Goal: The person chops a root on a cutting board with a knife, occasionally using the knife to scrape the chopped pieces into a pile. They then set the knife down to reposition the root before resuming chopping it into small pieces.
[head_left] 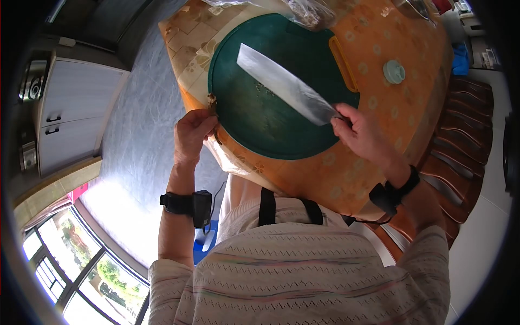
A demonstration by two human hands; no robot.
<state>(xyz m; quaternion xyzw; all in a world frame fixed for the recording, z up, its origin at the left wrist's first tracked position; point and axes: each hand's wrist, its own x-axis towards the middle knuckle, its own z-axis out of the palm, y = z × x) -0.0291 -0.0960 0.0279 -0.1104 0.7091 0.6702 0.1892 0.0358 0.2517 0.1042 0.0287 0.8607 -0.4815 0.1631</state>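
Note:
A round green cutting board (254,119) with a yellow handle edge (343,64) lies on the patterned tablecloth. My right hand (355,130) is closed round the handle of a wide-bladed knife (290,84), whose blade extends up and left over the board. Small dark bits (264,89) are scattered on the board near the blade. At the board's left edge, my left hand (197,131) pinches a small brownish piece (212,103) that sticks up above the fingers; a dark strip hangs below them. What exactly this piece is cannot be made out.
A clear plastic bag (311,12) lies at the board's far edge. To the right, a pale green lid-like object (394,71) sits on the tablecloth (379,108). A metal bowl (414,10) is at the far right, and a wooden chair (460,141) stands beside the table.

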